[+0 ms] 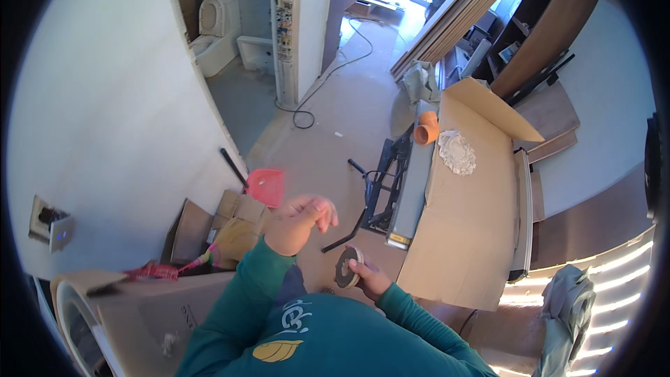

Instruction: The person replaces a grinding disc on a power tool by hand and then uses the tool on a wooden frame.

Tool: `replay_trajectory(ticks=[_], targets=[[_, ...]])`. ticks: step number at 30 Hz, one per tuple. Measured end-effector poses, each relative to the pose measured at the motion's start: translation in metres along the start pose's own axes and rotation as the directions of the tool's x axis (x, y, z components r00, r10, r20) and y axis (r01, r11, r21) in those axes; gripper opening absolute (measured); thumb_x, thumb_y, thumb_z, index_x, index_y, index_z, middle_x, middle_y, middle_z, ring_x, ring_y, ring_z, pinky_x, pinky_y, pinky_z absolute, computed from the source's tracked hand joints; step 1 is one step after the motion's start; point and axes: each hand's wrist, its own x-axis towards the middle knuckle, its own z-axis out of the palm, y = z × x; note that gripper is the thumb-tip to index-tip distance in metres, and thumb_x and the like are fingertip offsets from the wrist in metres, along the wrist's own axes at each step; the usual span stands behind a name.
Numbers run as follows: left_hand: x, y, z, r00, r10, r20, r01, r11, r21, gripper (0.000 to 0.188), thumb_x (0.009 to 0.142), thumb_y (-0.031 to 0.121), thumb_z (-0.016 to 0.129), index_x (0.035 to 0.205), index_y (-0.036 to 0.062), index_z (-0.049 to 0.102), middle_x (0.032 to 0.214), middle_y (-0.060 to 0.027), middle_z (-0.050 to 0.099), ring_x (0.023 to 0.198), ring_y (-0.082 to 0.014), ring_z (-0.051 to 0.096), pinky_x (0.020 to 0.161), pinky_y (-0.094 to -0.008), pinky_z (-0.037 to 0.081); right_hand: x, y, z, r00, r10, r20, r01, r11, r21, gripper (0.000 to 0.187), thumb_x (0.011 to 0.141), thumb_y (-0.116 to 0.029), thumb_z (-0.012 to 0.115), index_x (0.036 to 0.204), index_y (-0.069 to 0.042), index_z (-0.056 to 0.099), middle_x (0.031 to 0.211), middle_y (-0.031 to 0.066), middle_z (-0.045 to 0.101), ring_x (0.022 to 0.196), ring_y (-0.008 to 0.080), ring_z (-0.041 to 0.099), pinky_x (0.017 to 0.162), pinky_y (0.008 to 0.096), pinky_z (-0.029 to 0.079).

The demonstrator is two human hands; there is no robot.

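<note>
My right hand (372, 277), at the bottom centre, grips a dark round disc (345, 267) with a pale rim and a pale patch at its middle. Thumb and fingers close on its right edge. Up and to the left, my left hand (304, 223) is raised with its fingers curled in toward the thumb; it is slightly blurred. Whether anything is in it I cannot make out. The two hands are apart. Just right of them is a black metal folding stand (384, 185) beside a cardboard-covered work surface (467, 237).
An orange pipe elbow (426, 128) and a crumpled whitish round piece (458, 153) sit on the work surface. At left are a red dustpan (266, 187), a straw broom (241, 241) and cardboard boxes (167, 307). A black cable (328, 73) runs along the floor. Long boards (460, 10) lean at back right.
</note>
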Motion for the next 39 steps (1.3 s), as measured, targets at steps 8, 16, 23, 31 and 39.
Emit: replay_trajectory(ticks=[8,16,23,31,39], targets=[[0.112,0.007,-0.081,0.922,-0.352,0.159,0.3,0.912,0.281,0.038,0.096,0.012,0.061,0.133,0.0023,0.056,0.112,-0.0072,0.062,0.107,-0.0148,0.056,0.097,-0.0326,0.045,0.093,-0.116,-0.004,0.913,-0.365,-0.18,0.376,0.926,0.029,0.095,0.086,-0.04,0.073,0.154,-0.002,0.019,0.12,0.0132,0.054,0.104,0.0282,0.063,0.09,0.0446,0.054],[0.168,0.076,-0.209,0.603,-0.722,0.341,0.512,0.677,0.528,0.05,0.099,0.037,0.058,0.135,0.0021,0.059,0.129,-0.015,0.064,0.121,-0.0258,0.058,0.104,-0.0351,0.042,0.197,-0.251,0.005,0.881,-0.438,-0.18,0.465,0.729,0.501,0.082,0.088,-0.079,0.039,0.142,-0.017,0.041,0.115,0.0272,0.061,0.087,0.0405,0.068,0.069,0.0443,0.059],[0.314,0.198,-0.244,0.84,-0.072,0.537,-0.06,0.973,0.224,0.043,0.087,0.007,0.065,0.131,0.007,0.064,0.115,-0.0175,0.068,0.104,-0.0333,0.065,0.092,-0.0426,0.048,0.281,-0.401,-0.009,0.809,-0.586,-0.047,0.478,0.61,0.632,0.098,0.085,-0.085,0.035,0.148,-0.01,0.037,0.12,0.0358,0.057,0.081,0.0447,0.067,0.069,0.0458,0.058],[0.506,0.194,-0.254,0.64,0.404,0.654,-0.67,0.71,0.217,0.04,0.092,0.017,0.067,0.124,0.0408,0.068,0.114,-0.013,0.064,0.093,-0.0282,0.063,0.09,-0.0485,0.046,0.386,-0.546,-0.071,0.641,-0.747,0.176,0.499,0.58,0.644,0.108,0.08,-0.086,0.044,0.153,-0.009,0.027,0.119,0.0413,0.054,0.082,0.0435,0.068,0.071,0.0461,0.059],[0.676,0.147,-0.289,0.631,0.593,0.501,-0.728,0.676,0.116,0.029,0.091,0.023,0.067,0.118,0.0358,0.07,0.115,-0.0146,0.065,0.095,-0.0298,0.064,0.09,-0.0468,0.047,0.459,-0.685,-0.141,0.678,-0.713,0.179,0.527,0.641,0.558,0.113,0.078,-0.088,0.046,0.155,-0.009,0.022,0.121,0.0392,0.055,0.085,0.0419,0.069,0.073,0.0456,0.059]])
